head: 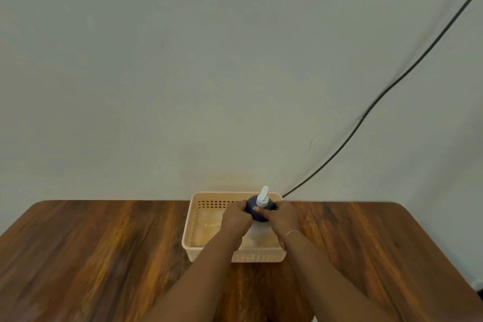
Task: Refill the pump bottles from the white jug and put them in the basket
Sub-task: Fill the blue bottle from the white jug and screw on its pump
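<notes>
Both hands on the pump bottle (pixel 257 213) now; left hand (pixel 236 218) curls round its left side, right hand (pixel 281 217) grips the right; bottle upright inside the right half of the basket (pixel 261 254); basket sits at the table's (pixel 104 256) far edge, midway along; white pump head (pixel 262 197) on top.

The basket (pixel 188 230) sits on the desk (pixel 104 256) at the middle of its far edge, just before the wall (pixel 156 60). The pump bottle (pixel 254 207) is upright inside the basket's right half, toward the back. The left hand (pixel 236 217) holds it from the left, the right hand (pixel 281 217) from the right. A cable (pixel 392 86) runs down the wall to behind the basket's right rear corner.
</notes>
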